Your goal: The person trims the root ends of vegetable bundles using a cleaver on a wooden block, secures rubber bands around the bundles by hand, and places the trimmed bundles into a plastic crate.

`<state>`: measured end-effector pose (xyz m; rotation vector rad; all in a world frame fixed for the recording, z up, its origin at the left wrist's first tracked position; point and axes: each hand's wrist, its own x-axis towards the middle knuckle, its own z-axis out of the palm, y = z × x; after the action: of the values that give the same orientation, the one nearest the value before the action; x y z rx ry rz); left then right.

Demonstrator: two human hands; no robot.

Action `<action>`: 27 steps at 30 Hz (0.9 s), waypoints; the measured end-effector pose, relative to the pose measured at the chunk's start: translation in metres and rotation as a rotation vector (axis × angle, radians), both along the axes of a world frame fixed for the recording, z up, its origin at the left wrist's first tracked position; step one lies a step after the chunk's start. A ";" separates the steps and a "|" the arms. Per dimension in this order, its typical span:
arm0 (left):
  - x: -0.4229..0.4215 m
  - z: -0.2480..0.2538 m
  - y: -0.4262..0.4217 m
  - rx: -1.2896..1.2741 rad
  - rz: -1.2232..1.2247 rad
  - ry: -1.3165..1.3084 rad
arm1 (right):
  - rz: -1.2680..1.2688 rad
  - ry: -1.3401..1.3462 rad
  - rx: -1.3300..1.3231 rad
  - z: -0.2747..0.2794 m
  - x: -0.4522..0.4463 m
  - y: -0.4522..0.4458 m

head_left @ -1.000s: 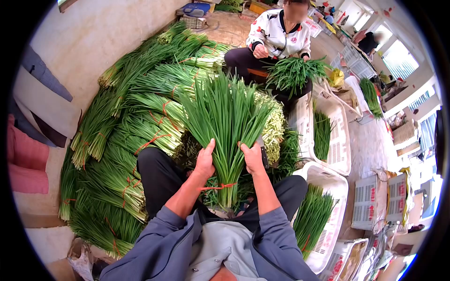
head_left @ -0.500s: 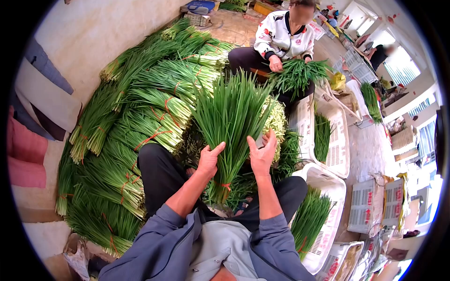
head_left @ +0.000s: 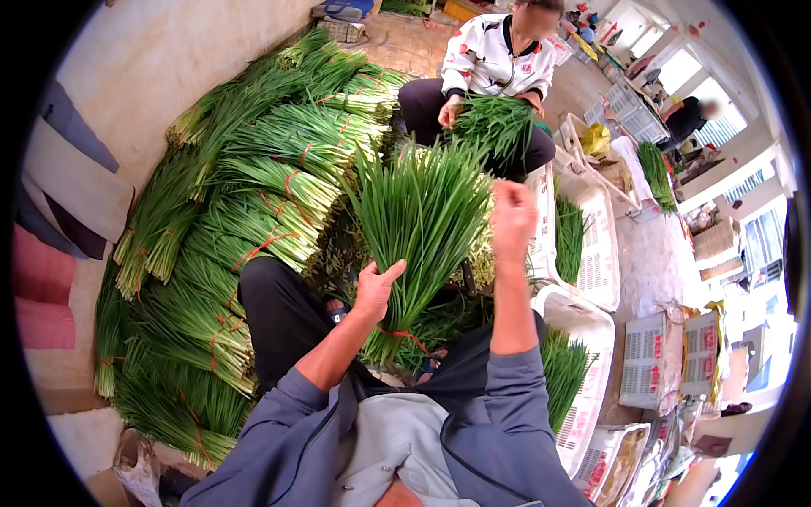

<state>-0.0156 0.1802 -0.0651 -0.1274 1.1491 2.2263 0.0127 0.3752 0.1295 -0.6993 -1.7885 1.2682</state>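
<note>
Green chive bunch (head_left: 427,215) clasped in left hand (head_left: 372,292), fingers curled; right hand (head_left: 513,218) blurred, fingers' opening indeterminable; splay risk from low tie (head_left: 409,335), one-sided grip.

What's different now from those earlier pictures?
The right hand, which held the bunch of greens at first, has let go and moved up and outward to the right. The red tie's loose end, which stuck out left at first, now points right. The co-worker's raised hand has come down to the leaves. The left hand still grips the bunch; the tied bundles stayed put.
</note>
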 end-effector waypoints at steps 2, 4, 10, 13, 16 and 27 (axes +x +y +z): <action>-0.005 -0.006 0.000 -0.005 0.001 0.032 | 0.051 0.266 -0.224 -0.005 0.020 0.031; -0.010 -0.004 0.001 0.021 0.000 -0.002 | 0.102 0.151 -0.226 -0.031 0.048 0.042; -0.029 -0.005 -0.003 0.261 -0.171 -0.324 | 0.550 -0.699 -0.434 -0.151 0.098 -0.016; -0.027 0.002 -0.003 0.342 -0.216 -0.413 | 0.663 -0.184 -0.980 -0.163 0.088 -0.058; -0.030 0.018 -0.009 0.334 -0.123 -0.297 | 0.575 -0.162 -0.653 -0.136 0.068 -0.069; -0.028 -0.001 -0.017 0.220 -0.214 -0.063 | 0.580 -0.360 0.365 -0.130 0.077 -0.086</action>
<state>-0.0431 0.1635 -0.0657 0.0155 0.8355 2.1246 0.0899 0.2891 -0.0006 -0.2056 -2.5619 1.1605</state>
